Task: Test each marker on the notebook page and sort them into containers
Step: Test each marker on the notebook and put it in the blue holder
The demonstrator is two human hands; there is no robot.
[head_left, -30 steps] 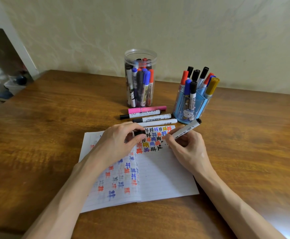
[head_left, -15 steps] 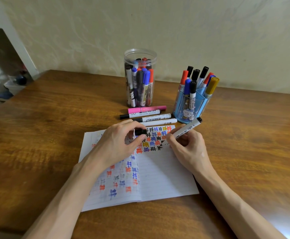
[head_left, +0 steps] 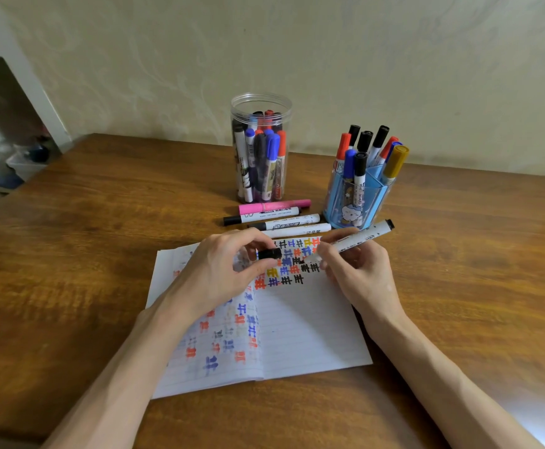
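An open lined notebook [head_left: 310, 332] lies on the wooden table, its top right covered with coloured test marks. My right hand [head_left: 358, 270] holds a white marker [head_left: 365, 236] tilted, its black tip just above the marks. My left hand [head_left: 222, 270] pinches the marker's black cap [head_left: 270, 254] between thumb and fingers over the page. A clear round jar [head_left: 261, 147] with several markers stands behind. A blue pen holder [head_left: 355, 199] with several markers stands to the right of it.
Several loose markers lie side by side between the jar and the notebook: a pink one [head_left: 274, 207] and white ones with black caps [head_left: 261, 217]. The wall runs close behind the table. A white shelf post [head_left: 21, 76] stands at the far left.
The marker's tip has lifted slightly off the page and the marker has shifted a little up and left. My left hand with the cap has stayed in place.
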